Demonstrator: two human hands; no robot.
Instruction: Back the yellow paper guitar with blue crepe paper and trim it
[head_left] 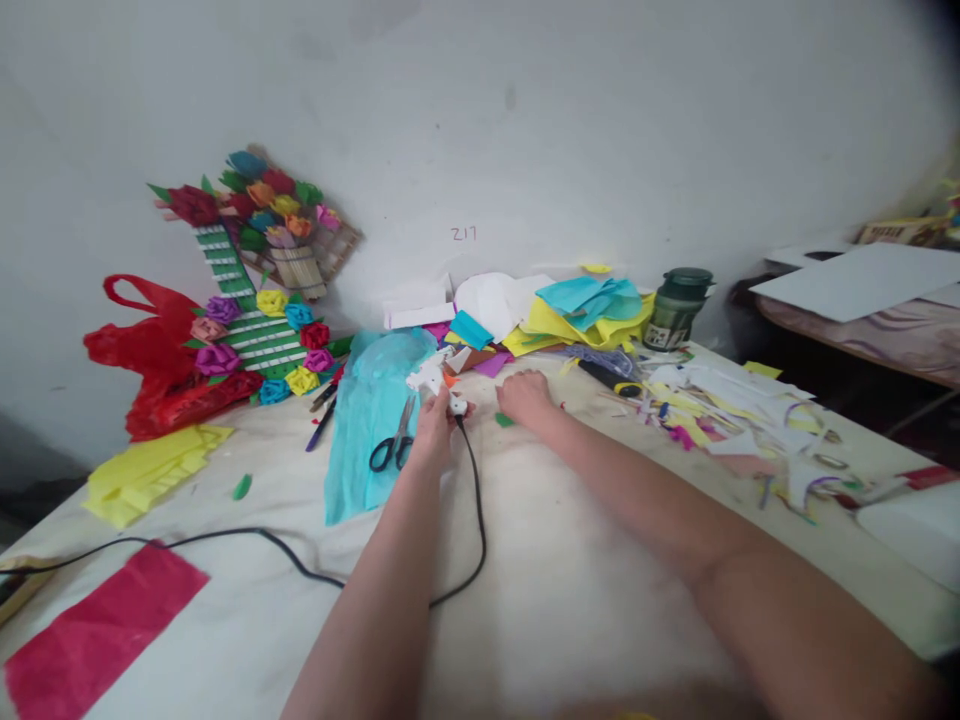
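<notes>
My left hand (433, 425) is closed round a white glue gun (433, 380), whose black cord (477, 510) trails back across the table toward me and off to the left. My right hand (525, 397) rests knuckles up on the cloth just right of the gun, fingers curled; whether it holds anything is hidden. A small green paper scrap (504, 420) lies between the two hands. Black-handled scissors (395, 443) lie on a light blue sheet (367, 430) just left of my left hand.
A paper-flower craft piece (251, 280) leans on the wall beside a red plastic bag (161, 350). Coloured paper piles (577, 310), a dark green jar (679, 308) and cut scraps (720, 410) fill the back and right. Yellow sheets (146, 475) and a pink sheet (97, 630) lie left.
</notes>
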